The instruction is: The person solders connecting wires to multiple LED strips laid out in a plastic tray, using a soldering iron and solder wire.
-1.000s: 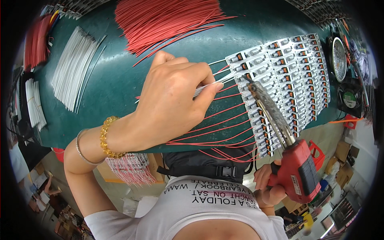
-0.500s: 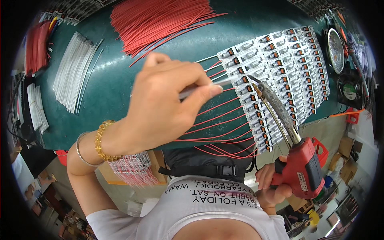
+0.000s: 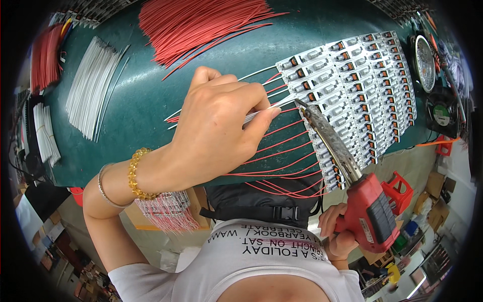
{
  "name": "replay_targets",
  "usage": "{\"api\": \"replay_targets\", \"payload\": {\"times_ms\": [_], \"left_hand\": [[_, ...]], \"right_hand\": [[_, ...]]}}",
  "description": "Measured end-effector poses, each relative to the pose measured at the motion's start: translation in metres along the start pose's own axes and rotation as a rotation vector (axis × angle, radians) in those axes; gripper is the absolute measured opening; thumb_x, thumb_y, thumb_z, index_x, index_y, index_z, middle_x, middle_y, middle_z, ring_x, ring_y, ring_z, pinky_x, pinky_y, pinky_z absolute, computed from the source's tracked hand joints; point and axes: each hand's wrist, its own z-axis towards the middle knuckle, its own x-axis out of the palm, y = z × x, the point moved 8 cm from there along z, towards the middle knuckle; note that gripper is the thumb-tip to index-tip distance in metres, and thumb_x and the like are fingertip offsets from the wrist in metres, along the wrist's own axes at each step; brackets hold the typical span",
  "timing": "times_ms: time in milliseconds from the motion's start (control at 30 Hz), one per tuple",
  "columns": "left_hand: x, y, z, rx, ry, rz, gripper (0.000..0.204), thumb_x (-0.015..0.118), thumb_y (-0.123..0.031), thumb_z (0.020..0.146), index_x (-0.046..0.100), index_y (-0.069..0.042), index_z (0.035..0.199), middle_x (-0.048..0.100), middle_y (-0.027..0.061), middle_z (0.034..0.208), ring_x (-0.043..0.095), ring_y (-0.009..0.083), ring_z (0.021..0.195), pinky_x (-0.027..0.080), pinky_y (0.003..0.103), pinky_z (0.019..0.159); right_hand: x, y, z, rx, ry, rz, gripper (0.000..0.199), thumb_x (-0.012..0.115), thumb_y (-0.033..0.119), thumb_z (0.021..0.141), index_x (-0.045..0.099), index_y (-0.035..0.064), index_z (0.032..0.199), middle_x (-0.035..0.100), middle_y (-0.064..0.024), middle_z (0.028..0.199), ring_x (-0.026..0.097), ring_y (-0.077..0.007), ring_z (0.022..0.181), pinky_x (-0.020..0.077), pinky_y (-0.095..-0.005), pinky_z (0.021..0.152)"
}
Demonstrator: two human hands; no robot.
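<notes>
Left hand pinches thin white wires between thumb and forefinger, their ends at the left edge of the circuit-board panel; right hand wraps around one red soldering gun, its tip beside that edge. Green tabletop shows between left hand and two white wire bundles; two red wire bundles lie farther off; red wires cross the near edge

A dark green, smooth-topped table is spreading beneath the left fingers. Flat white circuit boards are lying in rows just right of them; thin red wires are lying heaped beyond, and straight white wires (a smaller pile) are resting well leftward.
</notes>
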Motion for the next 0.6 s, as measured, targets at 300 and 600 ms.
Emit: {"api": "replay_targets", "payload": {"times_ms": [300,600], "left_hand": [[0.001,-0.001,-0.001,0.032,-0.019,0.022,0.014,0.073,-0.011,0.073,0.061,-0.005,0.068,0.049,0.0035,0.053,0.041,0.0177,0.051,0.032,0.030,0.064],[-0.018,-0.010,0.000,0.059,-0.147,-0.125,0.009,0.073,-0.005,0.072,0.065,-0.002,0.073,0.062,0.0060,0.065,0.050,0.0170,0.063,0.037,0.029,0.065]], "right_hand": [[0.008,0.011,0.002,-0.010,-0.139,0.032,0.093,0.056,0.074,0.069,0.041,0.0001,0.123,0.040,0.0029,0.046,0.040,-0.0108,0.038,0.0363,-0.0240,0.042],[-0.003,0.010,-0.004,-0.004,-0.141,0.082,0.095,0.056,0.074,0.069,0.040,-0.0005,0.125,0.040,0.0033,0.046,0.040,-0.0106,0.037,0.0364,-0.0244,0.041]]}}
